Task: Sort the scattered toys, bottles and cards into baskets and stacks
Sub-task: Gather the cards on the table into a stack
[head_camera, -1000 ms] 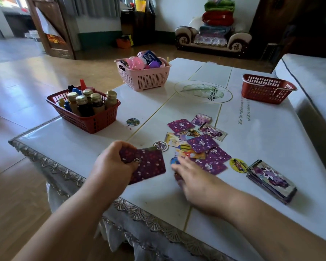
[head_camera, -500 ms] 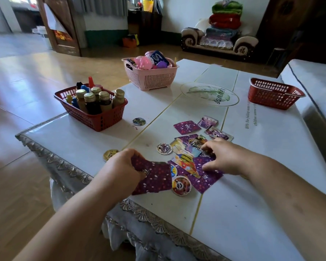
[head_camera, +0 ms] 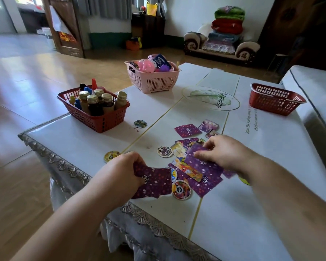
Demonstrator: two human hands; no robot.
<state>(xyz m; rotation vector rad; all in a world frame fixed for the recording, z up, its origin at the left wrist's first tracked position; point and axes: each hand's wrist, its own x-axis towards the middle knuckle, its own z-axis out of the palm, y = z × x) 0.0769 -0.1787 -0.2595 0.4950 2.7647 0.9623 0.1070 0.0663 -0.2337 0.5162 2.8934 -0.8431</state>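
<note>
I see the left hand [head_camera: 124, 171] gripping a small stack of purple flower-print cards [head_camera: 153, 182] at the near table edge, while the right hand [head_camera: 221, 153] pinches one purple card [head_camera: 201, 162] tilted above the loose pile of purple and picture cards [head_camera: 194, 174] and round printed discs [head_camera: 181, 189] on the white table [head_camera: 252, 213]. Farther out: red plastic basket of brown bottles [head_camera: 102, 121] left, pink basket of toys [head_camera: 152, 81] behind, another red basket [head_camera: 275, 99] far right.
</note>
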